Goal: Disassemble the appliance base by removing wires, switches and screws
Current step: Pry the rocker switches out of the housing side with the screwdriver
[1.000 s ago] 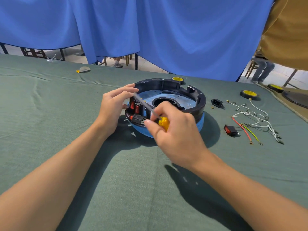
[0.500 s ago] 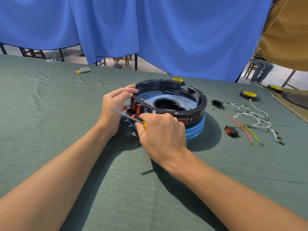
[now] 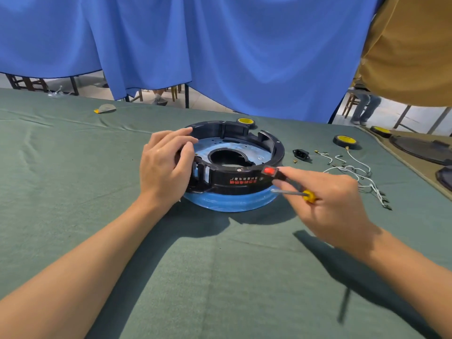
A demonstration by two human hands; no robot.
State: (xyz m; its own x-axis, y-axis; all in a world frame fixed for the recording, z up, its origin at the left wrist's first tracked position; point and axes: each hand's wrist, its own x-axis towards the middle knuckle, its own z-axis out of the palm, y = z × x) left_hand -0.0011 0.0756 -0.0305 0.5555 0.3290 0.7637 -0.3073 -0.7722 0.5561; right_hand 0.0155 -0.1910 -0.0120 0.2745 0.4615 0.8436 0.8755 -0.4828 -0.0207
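Note:
The round appliance base (image 3: pixel 244 182), a black ring over a blue-wrapped body, lies on the green cloth. My left hand (image 3: pixel 166 170) grips its left rim. My right hand (image 3: pixel 325 199) hovers just right of the base. It pinches a red rocker switch (image 3: pixel 270 171) between thumb and forefinger and also holds a small yellow-handled screwdriver (image 3: pixel 296 192), with the shaft pointing left. Removed white, red and green wires (image 3: pixel 352 172) and a black power socket (image 3: pixel 301 154) lie to the right of the base.
Yellow-topped black discs (image 3: pixel 345 140) lie at the far right and one disc (image 3: pixel 245 121) behind the base. Dark parts sit on a tan mat (image 3: pixel 420 148) at the right edge. A blue curtain hangs behind the table; a person in a mustard top stands top right.
My right hand has pulled away from the base's left front to its right side, now with a red switch in its fingers. My left hand shifted its hold on the left rim.

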